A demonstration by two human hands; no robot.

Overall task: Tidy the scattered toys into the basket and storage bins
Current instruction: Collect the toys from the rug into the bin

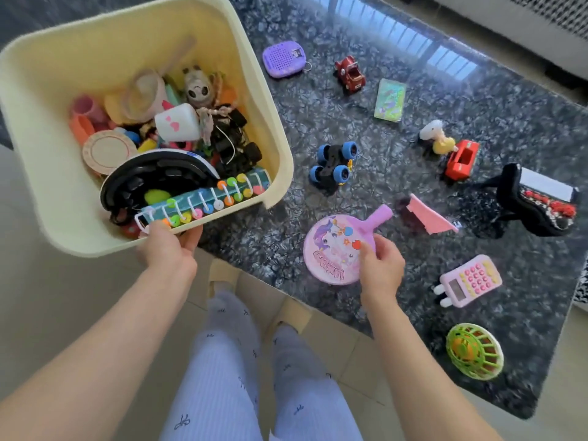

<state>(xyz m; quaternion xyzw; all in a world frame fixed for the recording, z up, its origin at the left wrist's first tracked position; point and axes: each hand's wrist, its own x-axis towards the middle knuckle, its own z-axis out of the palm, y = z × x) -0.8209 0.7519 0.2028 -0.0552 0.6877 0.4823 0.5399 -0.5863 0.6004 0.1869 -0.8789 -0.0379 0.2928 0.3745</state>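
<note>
basket (47, 90) gripped by left hand (168, 249); right hand (380, 265) pinches pink paddle (334, 246) beside calculator (471, 280).

Dark speckled stone tabletop (413, 90) seen from above, polished, surface mottled grey and black. Window reflection (397, 30) caught in gloss near far edge, pale blue bars visible. Bright daylight indicated. Floor (47, 281) laid in large pale beige tiles, thin grout lines seen beside near table edge. Grey textured upholstery (525, 23), sofa-like, placed beyond table at upper right.
</note>
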